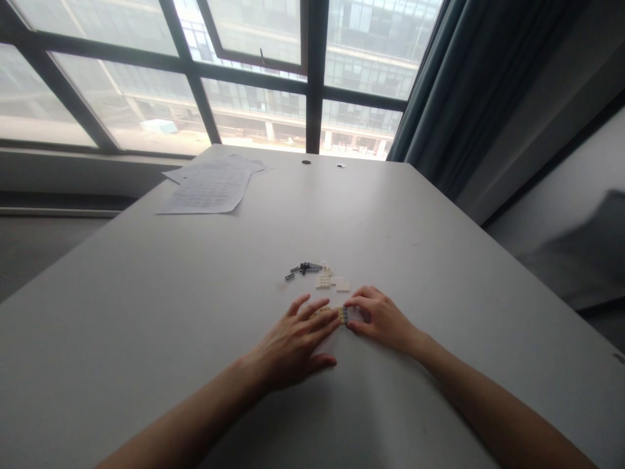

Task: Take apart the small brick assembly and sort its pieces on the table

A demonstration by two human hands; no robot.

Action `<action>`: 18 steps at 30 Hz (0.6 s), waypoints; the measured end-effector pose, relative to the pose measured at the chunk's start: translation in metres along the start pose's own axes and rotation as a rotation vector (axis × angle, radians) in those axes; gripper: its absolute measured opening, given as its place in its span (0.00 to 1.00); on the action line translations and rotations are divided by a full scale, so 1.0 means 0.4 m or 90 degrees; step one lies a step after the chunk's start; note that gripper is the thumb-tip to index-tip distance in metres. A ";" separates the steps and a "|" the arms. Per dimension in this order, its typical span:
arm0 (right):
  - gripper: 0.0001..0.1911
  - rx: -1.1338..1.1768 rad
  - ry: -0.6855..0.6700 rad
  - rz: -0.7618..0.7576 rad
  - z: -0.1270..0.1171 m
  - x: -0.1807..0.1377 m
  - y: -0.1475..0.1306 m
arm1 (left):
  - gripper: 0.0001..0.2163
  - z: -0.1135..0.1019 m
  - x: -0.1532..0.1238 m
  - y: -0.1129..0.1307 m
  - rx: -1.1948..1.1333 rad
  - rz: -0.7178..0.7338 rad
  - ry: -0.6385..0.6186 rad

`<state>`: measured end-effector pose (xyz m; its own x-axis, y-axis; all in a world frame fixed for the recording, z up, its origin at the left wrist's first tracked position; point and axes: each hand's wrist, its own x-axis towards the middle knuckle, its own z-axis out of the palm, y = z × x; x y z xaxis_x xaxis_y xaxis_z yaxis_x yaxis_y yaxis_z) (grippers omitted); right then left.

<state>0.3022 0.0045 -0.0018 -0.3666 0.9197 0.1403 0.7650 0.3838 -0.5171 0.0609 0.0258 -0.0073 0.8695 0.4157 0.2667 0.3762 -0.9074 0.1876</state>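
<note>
Right hand (383, 320) — fingers pinching brick strip (342, 316); left hand (291, 340) — fingers spread over it. Likely step: joining; next calls for even pressure.

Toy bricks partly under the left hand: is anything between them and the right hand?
Nothing visible is: the right hand has its fingers right at the blue-grey end of the toy bricks. The left hand covers the other end; the pale bricks lie beyond, towards the window.

One left hand (299, 339), one right hand (385, 319), bricks (323, 281) — too small to count, one table (156, 306), one curtain (439, 91), at least two sheets (205, 192)
</note>
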 end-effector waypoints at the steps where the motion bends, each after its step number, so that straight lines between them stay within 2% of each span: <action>1: 0.16 0.001 -0.001 0.000 0.001 0.001 -0.001 | 0.27 -0.001 0.000 0.000 -0.001 0.000 -0.001; 18: 0.18 0.018 -0.015 -0.007 -0.004 0.003 0.002 | 0.28 0.002 -0.002 0.000 -0.004 0.005 0.004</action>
<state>0.3032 0.0062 -0.0008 -0.3871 0.9134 0.1258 0.7459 0.3905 -0.5396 0.0607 0.0254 -0.0082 0.8706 0.4086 0.2740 0.3669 -0.9103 0.1917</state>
